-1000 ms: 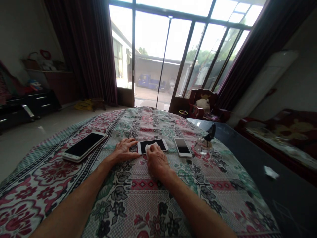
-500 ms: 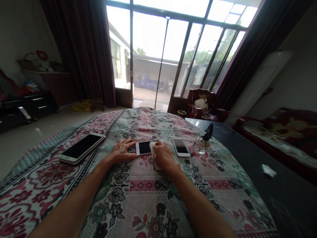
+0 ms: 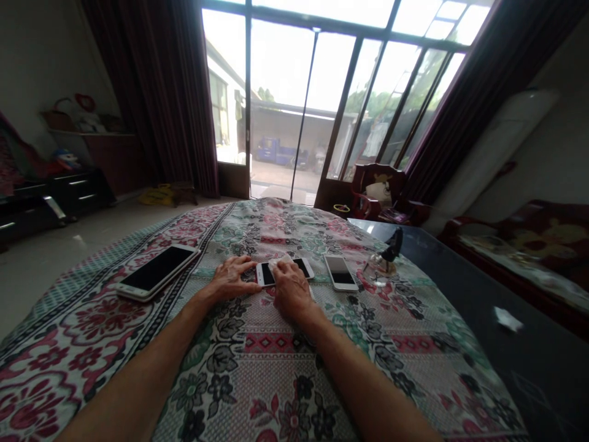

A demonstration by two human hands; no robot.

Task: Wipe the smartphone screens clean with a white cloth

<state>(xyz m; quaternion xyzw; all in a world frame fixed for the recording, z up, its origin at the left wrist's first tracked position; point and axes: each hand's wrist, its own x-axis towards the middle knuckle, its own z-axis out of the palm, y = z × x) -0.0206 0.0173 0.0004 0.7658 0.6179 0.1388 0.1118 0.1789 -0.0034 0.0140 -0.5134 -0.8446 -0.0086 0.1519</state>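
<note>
Smartphones, three of them, lie face up on a floral cloth (image 3: 271,362), all white-framed with dark screens. The largest smartphone (image 3: 156,270) sits at an angle toward the cloth's left side, well apart from the others. The middle smartphone (image 3: 304,267) lies crosswise, straight ahead of the person, and the narrower right smartphone (image 3: 339,273) lies just beside it, pointing away from the person. The left hand (image 3: 232,278) is spread low and relaxed, its fingertips (image 3: 251,274) touching the middle phone's left end. The right hand (image 3: 292,293) is curled over the same phone, pressing a crumpled white tissue (image 3: 280,264) against its screen, and covers part of the glass. Neither hand touches the other two phones. A small glass ornament (image 3: 378,270) topped by a dark bird figure (image 3: 392,245) stands on the cloth to the right of the right phone, near the cloth's edge. Past that edge lies a dark glass tabletop (image 3: 460,307) with a white scrap (image 3: 506,319) on it. Beyond the far edge of the cloth stands a red wooden chair (image 3: 380,184) before glass doors (image 3: 280,104).
</note>
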